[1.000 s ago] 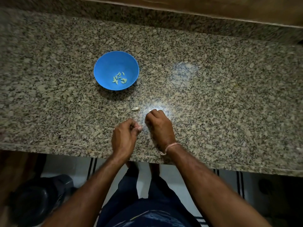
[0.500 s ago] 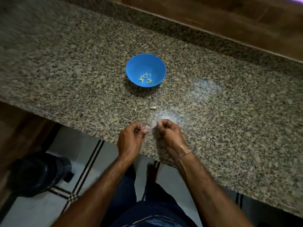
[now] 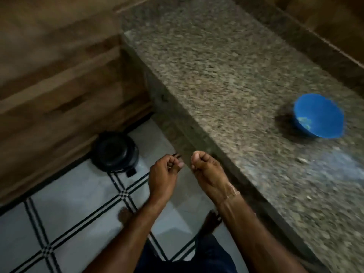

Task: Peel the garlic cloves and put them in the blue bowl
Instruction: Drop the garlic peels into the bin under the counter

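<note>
From my remote seat, the head view shows a person standing on a white tiled floor with dark grid lines, one bare foot showing between the forearms. Both hands hang over the floor, just off the near edge of the granite bench. The left hand has its fingers curled in and the thumb laid against them. The right hand, with a thin band at the wrist, is curled the same way, just beside the left but apart from it. Whether either pinches anything I cannot tell (the frame is smeared). Left of the hands, a black bin stands on the floor against wooden panelling. Farther right on the bench sits the blue bowl, pale garlic pieces lying in its bottom. A pale fleck, too blurred to name, lies on the bench nearer than the bowl.
</note>
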